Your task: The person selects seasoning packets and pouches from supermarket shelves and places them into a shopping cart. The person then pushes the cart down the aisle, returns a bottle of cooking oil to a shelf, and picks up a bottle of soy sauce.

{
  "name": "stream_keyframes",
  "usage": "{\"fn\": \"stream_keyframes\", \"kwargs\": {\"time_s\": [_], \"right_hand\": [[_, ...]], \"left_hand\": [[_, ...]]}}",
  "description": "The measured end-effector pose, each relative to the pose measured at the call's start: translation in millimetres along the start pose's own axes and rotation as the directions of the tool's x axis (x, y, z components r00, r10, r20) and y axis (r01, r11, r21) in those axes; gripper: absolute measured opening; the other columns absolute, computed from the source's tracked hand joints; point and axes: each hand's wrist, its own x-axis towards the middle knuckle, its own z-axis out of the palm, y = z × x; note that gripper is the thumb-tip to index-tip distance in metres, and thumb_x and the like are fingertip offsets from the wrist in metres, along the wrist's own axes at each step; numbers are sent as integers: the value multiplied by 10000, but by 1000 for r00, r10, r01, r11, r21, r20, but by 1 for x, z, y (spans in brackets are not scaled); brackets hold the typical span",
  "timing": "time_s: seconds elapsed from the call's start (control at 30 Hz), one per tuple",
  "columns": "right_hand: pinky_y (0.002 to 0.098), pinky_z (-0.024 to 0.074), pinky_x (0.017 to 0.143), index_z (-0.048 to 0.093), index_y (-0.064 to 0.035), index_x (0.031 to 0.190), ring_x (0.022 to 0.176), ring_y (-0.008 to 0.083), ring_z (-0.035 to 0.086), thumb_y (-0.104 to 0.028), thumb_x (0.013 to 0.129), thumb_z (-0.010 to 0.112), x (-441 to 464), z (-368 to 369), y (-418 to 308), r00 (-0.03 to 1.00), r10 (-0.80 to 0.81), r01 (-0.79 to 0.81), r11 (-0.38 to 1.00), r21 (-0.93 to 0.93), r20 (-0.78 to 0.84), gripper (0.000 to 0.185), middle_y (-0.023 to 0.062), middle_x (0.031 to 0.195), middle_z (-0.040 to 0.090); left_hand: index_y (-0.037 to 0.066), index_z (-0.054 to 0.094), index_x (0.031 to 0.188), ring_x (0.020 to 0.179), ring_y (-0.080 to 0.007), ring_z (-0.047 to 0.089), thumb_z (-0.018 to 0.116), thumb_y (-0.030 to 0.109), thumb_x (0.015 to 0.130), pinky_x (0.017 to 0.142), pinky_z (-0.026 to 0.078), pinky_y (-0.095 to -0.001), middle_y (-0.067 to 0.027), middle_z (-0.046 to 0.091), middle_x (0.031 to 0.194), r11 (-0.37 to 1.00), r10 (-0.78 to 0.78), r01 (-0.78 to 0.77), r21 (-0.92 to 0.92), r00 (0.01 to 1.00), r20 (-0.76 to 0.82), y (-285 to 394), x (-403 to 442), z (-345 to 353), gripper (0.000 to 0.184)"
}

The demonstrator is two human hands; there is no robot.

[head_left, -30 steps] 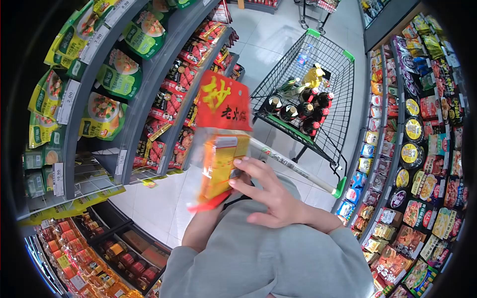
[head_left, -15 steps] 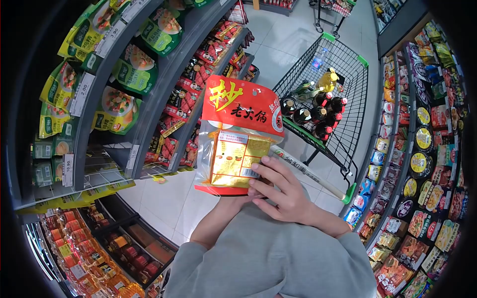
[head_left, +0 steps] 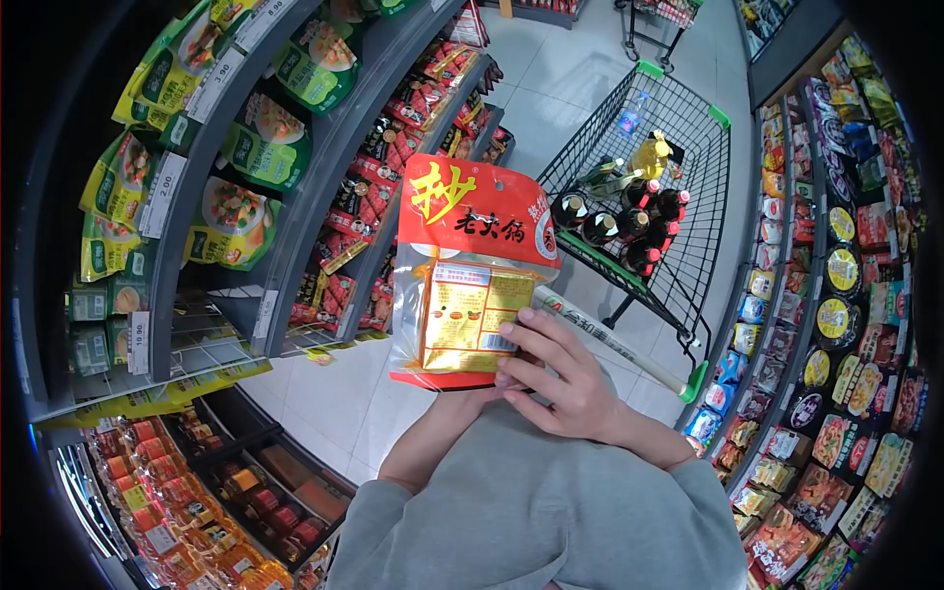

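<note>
A red and clear plastic packet [head_left: 472,285] with a gold block inside is held up before my chest, its printed label facing me. My right hand [head_left: 556,374] rests its fingers on the packet's lower right edge, gripping it. Below the packet, my left hand [head_left: 467,401] supports the bottom edge from behind; its fingers are mostly hidden by the packet. Just beyond stands a shopping cart [head_left: 629,280] with several dark red-capped bottles [head_left: 634,224], a yellow bottle [head_left: 651,157] and a clear bottle [head_left: 629,120] in it.
Shelves [head_left: 339,118] with green and red pouches line the left side. Amber bottles [head_left: 187,511] fill a lower left display. On the right, shelves hold bowls and packets [head_left: 841,270]. A second cart [head_left: 661,29] stands further up the aisle.
The packet was tilted and blurred a second ago and now faces me squarely. My right hand has moved slightly right with it, and its fingers are closer together on the packet's edge.
</note>
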Motion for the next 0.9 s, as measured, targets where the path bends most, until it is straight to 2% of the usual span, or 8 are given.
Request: {"fn": "stream_keyframes", "kwargs": {"time_s": [0.3, 0.4, 0.5, 0.57, 0.6, 0.67, 0.73, 0.9], "right_hand": [[499, 425, 1045, 648, -29, 1060, 1282, 383, 474, -127, 742, 762, -2, -1, 1, 1000, -7, 7, 1000, 10, -7, 351, 166, 1320, 549], [462, 421, 1042, 605, -16, 1170, 1281, 369, 478, -175, 802, 737, -2, -6, 2, 998, 56, -55, 993, 108, -4, 421, 177, 1315, 547], [409, 406, 1047, 530, 12, 1273, 1266, 298, 494, -197, 867, 691, -10, -14, 4, 939, 345, -298, 814, 499, -2, 484, 177, 1314, 545], [377, 413, 1026, 478, 26, 1334, 1245, 236, 504, -208, 935, 634, -32, -5, 24, 809, 576, -396, 389, 832, 116, 488, 166, 1322, 538], [327, 462, 946, 486, 41, 1325, 1132, 141, 550, -195, 974, 587, -36, -7, 32, 657, 719, -585, 297, 754, 226, 435, 122, 1265, 578], [291, 488, 879, 520, 43, 1285, 1031, 121, 596, -207, 972, 588, -48, 5, 58, 558, 793, -619, 199, 760, 246, 406, 97, 1168, 632], [263, 507, 833, 588, 46, 1180, 886, 104, 639, -168, 971, 579, -72, 29, 89, 423, 863, -630, 60, 775, 277, 300, 71, 1003, 690], [279, 534, 819, 599, 50, 1128, 903, 134, 657, -148, 955, 588, -68, -1, 119, 316, 925, -614, 30, 789, 210, 263, 96, 1020, 679]], "left_hand": [[42, 494, 1230, 752, -123, 555, 438, 325, 1026, 605, 465, -242, -87, 588, 1019, 997, 55, -50, 58, 994, -96, -2, -1, 4, 353], [42, 492, 1227, 735, -122, 552, 435, 330, 1026, 590, 462, -238, -91, 586, 1015, 924, 290, -144, 355, 869, -402, -9, -19, 14, 356], [32, 572, 1112, 724, -102, 550, 398, 339, 1046, 588, 449, -239, -75, 613, 866, 324, 628, 476, 818, 538, -562, 5, 7, 6, 358], [4, 611, 1050, 750, -103, 571, 378, 348, 1055, 627, 460, -263, -63, 625, 773, -234, 777, 480, 845, 615, -135, 13, 1, -14, 416], [-5, 605, 1046, 758, -107, 578, 388, 348, 1052, 644, 466, -272, -67, 631, 787, -281, 753, 462, 842, 649, -105, 14, 0, -18, 414], [-22, 591, 1037, 774, -116, 590, 408, 349, 1045, 677, 476, -288, -77, 643, 814, -372, 709, 424, 826, 704, -43, 15, -3, -24, 414], [-28, 584, 1049, 769, -131, 595, 424, 358, 1039, 699, 483, -301, -83, 653, 823, -312, 656, 498, 809, 729, -196, 16, -10, -40, 419], [-2, 580, 1121, 748, -117, 604, 444, 349, 1028, 684, 487, -268, -75, 660, 826, 17, 464, 688, 725, 637, -615, 13, 3, -20, 388]]}}
